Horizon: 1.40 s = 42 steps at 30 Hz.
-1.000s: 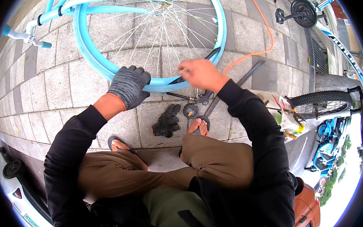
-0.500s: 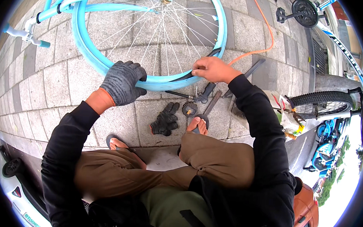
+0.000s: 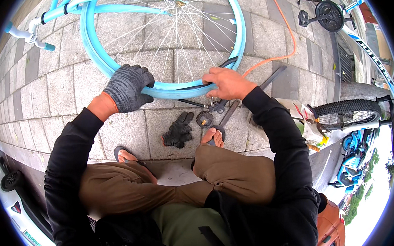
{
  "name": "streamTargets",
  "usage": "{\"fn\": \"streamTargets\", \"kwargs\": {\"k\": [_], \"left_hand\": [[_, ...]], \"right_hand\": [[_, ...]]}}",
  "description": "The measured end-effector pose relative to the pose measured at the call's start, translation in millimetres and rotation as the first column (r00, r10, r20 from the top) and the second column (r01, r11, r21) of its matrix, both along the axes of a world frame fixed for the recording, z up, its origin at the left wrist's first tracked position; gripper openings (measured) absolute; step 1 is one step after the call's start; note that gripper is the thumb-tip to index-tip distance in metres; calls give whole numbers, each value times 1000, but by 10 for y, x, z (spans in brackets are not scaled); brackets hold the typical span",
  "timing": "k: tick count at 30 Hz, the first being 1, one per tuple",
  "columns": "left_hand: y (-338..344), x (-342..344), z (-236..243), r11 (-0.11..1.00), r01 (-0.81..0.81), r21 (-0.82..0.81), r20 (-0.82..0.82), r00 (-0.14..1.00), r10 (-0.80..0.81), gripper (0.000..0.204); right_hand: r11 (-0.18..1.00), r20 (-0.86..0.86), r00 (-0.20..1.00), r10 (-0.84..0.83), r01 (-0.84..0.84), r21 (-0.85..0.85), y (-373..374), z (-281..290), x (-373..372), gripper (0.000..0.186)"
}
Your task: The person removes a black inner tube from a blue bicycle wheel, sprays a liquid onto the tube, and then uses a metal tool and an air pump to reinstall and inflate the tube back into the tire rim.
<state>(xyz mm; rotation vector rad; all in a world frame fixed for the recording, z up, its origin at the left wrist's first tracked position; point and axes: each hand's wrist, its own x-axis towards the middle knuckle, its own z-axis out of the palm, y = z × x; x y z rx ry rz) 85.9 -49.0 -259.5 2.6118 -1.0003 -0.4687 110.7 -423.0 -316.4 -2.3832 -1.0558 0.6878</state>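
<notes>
Your gloved left hand (image 3: 127, 89) and bare right hand (image 3: 230, 83) half-close around the pale-blue rubber tyre (image 3: 176, 94), likely springy, so grip its near edge.

Black lettering (image 3: 372, 55) on a bicycle frame (image 3: 388, 80), green on a licence plate (image 3: 33, 238)

Paved sidewalk (image 3: 60, 91) beside cars (image 3: 332, 228)

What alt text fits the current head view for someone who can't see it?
A gloved left hand and bare right hand hold the near edge of a light-blue bicycle wheel above grey paving. A dark glove and an orange hose lie nearby.
</notes>
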Motion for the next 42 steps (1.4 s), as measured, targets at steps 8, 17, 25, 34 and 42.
{"fn": "streamTargets", "kwargs": {"k": [8,17,25,34,42], "left_hand": [[21,14,80,991,0,133,35,999,-4,40],[-342,-152,-368,988,73,137,62,995,-82,43],[-320,-102,-337,995,73,73,21,997,-75,37],[-336,-64,-242,999,32,8,8,999,-32,37],[-337,-72,-168,1000,13,27,-12,1000,-13,36]], "right_hand": [[999,-85,996,-11,9,-31,181,-60,-42,34],[953,-111,991,-76,105,284,556,52,-106,35],[992,34,993,-111,113,-57,77,78,-153,55],[996,240,970,-41,21,85,93,-57,-219,40],[974,-20,989,-147,148,170,92,-96,-180,33]]}}
